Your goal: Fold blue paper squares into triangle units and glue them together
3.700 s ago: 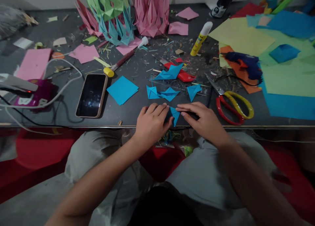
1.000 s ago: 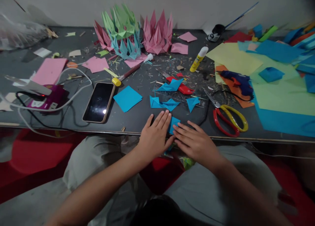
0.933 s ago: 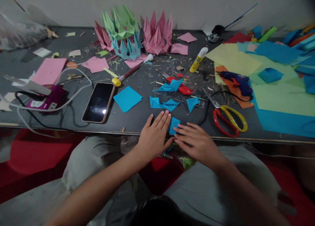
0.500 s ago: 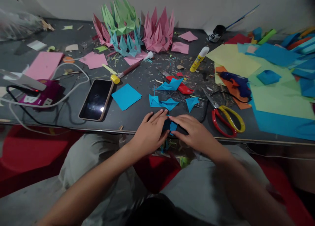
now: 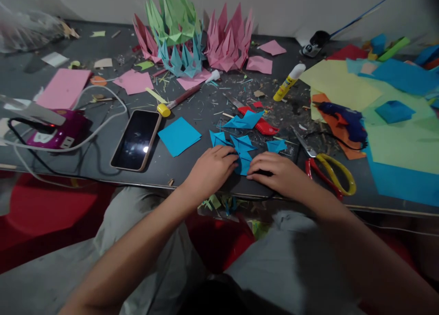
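Observation:
A small blue folded paper [image 5: 243, 164] is held down at the table's front edge between my two hands. My left hand [image 5: 214, 168] is closed with its fingertips on the paper's left edge. My right hand [image 5: 276, 171] pinches the paper's right edge between thumb and fingers. Just beyond them lie several folded blue pieces, among them a pointed one [image 5: 244, 120] and a small one [image 5: 276, 146]. A stack of blue paper squares [image 5: 179, 136] rests left of my hands.
Scissors [image 5: 324, 164] and a glue gun [image 5: 345, 120] lie to the right, beside large paper sheets [image 5: 404, 148]. A red cutter [image 5: 264, 126] and a glue stick [image 5: 289, 82] are beyond. A phone [image 5: 136, 140] lies left; folded paper crowns [image 5: 229, 45] stand at the back.
My hands have moved slightly apart, showing more of the blue paper. The paper has moved a little away from the table edge, up against the folded pieces. The camera view has shifted slightly.

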Demonstrator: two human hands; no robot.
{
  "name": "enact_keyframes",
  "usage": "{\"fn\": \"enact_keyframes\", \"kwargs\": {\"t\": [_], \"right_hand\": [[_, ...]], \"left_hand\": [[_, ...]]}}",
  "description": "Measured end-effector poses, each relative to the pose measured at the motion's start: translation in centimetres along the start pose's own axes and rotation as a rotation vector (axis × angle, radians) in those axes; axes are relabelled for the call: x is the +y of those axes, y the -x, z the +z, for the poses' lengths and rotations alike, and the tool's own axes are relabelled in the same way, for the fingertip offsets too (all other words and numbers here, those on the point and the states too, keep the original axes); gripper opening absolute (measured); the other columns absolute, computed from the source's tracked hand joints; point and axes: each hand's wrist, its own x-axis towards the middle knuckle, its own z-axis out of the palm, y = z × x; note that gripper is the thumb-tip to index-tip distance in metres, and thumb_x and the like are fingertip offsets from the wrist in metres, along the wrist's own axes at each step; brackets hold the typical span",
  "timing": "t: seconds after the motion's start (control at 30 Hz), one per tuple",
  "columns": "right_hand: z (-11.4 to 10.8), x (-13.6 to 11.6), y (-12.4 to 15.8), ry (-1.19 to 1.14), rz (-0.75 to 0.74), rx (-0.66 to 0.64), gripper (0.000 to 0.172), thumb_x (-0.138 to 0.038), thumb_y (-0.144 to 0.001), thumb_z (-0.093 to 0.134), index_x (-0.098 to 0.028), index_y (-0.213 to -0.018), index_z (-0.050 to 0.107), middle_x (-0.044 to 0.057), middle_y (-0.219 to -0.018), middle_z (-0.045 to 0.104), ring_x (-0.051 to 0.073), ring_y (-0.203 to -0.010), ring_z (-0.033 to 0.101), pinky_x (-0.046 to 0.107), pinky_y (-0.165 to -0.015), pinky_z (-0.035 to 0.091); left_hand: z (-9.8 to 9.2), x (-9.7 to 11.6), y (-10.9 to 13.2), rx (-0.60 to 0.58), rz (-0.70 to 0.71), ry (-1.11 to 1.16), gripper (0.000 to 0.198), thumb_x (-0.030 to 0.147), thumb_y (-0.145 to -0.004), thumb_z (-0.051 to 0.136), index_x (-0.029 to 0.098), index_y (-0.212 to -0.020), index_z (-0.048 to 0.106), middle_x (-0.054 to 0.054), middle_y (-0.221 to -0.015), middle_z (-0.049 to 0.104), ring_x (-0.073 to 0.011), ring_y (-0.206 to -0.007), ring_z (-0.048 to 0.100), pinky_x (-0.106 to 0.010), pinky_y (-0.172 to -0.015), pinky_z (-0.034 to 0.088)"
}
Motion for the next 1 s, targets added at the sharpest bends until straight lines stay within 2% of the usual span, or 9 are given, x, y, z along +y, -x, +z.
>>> {"fn": "enact_keyframes", "kwargs": {"t": [0.13,0.27,0.43,0.6,1.0], "right_hand": [[-0.1,0.3,1.2,-0.057,0.081,0.003,0.012,-0.020,-0.085,0.053,-0.021,-0.080,0.063,0.002,-0.087,0.060,0.015,-0.084,0.055,0.029,-0.077,0.042],[-0.3,0.0,1.2,-0.102,0.188,0.011,0.008,-0.023,-0.084,0.053,-0.021,-0.081,0.060,0.003,-0.085,0.058,0.015,-0.082,0.054,0.028,-0.075,0.042],[-0.3,-0.6,0.2,-0.105,0.282,0.007,0.007,-0.020,-0.082,0.052,-0.021,-0.075,0.056,0.001,-0.078,0.056,0.015,-0.077,0.053,0.028,-0.070,0.040],[0.4,-1.1,-0.6,-0.076,0.402,0.072,0.011,-0.017,-0.075,0.051,-0.020,-0.065,0.049,0.000,-0.069,0.052,0.015,-0.068,0.050,0.027,-0.063,0.038],[1.4,-1.3,-1.0,0.013,0.446,0.135,0.012,-0.018,-0.068,0.052,-0.021,-0.060,0.044,-0.001,-0.063,0.049,0.015,-0.064,0.048,0.027,-0.059,0.035]], "left_hand": [[0.2,0.0,0.1,0.026,-0.049,0.108,0.028,0.030,-0.076,0.064,0.016,-0.101,0.062,-0.007,-0.109,0.061,-0.0226,-0.101,0.055,-0.038,-0.087,0.045],[0.4,0.0,0.0,0.052,-0.084,0.181,0.032,0.031,-0.070,0.069,0.014,-0.097,0.063,-0.008,-0.107,0.062,-0.0224,-0.100,0.055,-0.038,-0.087,0.046],[0.5,-0.1,-0.1,0.075,-0.094,0.219,0.033,0.032,-0.069,0.070,0.015,-0.096,0.064,-0.008,-0.104,0.063,-0.0223,-0.099,0.056,-0.039,-0.085,0.046],[0.4,0.0,-0.1,0.083,-0.106,0.250,0.027,0.028,-0.071,0.068,0.017,-0.095,0.065,-0.007,-0.105,0.062,-0.0220,-0.099,0.056,-0.039,-0.085,0.046],[0.5,0.1,0.1,0.074,-0.106,0.262,0.029,0.026,-0.072,0.068,0.014,-0.098,0.064,-0.010,-0.109,0.061,-0.0237,-0.101,0.055,-0.041,-0.087,0.046]]}}
